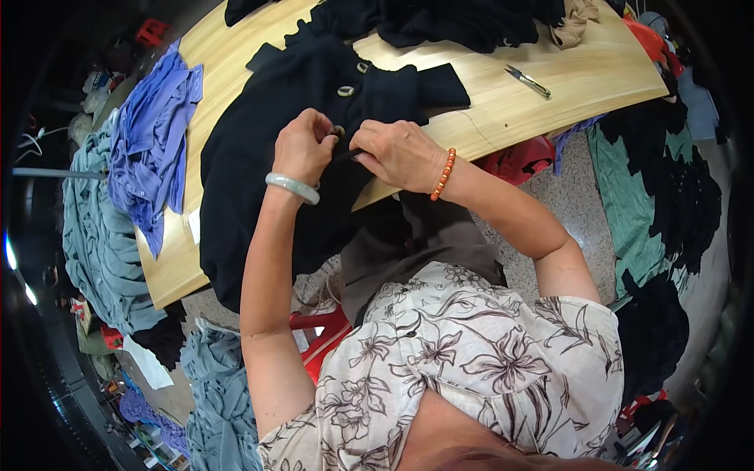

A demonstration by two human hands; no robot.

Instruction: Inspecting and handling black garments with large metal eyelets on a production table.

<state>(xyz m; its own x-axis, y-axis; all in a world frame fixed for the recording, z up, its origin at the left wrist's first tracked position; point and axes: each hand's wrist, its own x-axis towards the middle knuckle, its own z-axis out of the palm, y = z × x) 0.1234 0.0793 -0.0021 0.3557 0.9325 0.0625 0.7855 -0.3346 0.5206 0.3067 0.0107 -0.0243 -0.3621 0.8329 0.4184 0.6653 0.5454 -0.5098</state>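
A black garment (259, 149) lies across the wooden table and hangs over its near edge. Two large round buttons, one of them a pale-rimmed button (345, 92), show on its front. My left hand (302, 149) has its thumb and fingers closed at another button (338, 131) on the garment. Close beside it on the right, my right hand (399, 155) pinches a dark fold of the same garment. Part of what the fingertips grip is hidden. Thread snips (528, 82) lie on the table to the far right of my hands.
More black clothing (455, 23) and a tan cloth (575, 23) lie along the far side of the wooden table (581, 78). Purple garments (157, 141) drape over its left edge beside grey-green ones (98, 228). Green and black cloth (628, 204) hangs at right. A red stool (322, 337) stands below.
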